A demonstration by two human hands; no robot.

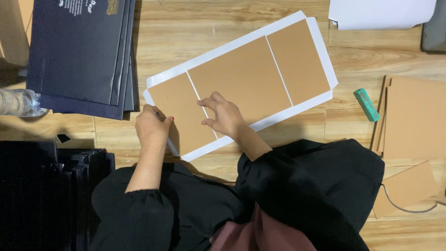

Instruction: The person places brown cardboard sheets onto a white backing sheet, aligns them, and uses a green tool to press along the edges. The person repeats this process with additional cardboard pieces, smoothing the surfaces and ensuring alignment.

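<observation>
Two bare hands work a white paper sheet with three brown cardboard panels [241,83] lying on the wooden floor [186,32]: left hand [152,128] curls fingers around its near-left edge, apparently folding it, right hand [225,116] presses spread fingers flat, steadying it, dark blue sheets [79,51] stacked nearby.

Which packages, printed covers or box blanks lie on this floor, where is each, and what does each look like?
Box blank: centre, under both hands; white sheet with three brown panels.
Navy covers: top left, stacked; dark blue, small pale print.
Black stack: lower left; flat black pieces on edge.
Brown boards: right; plain rectangles.
White sheet: top right; plain.
Bottle: left edge; clear plastic.
</observation>
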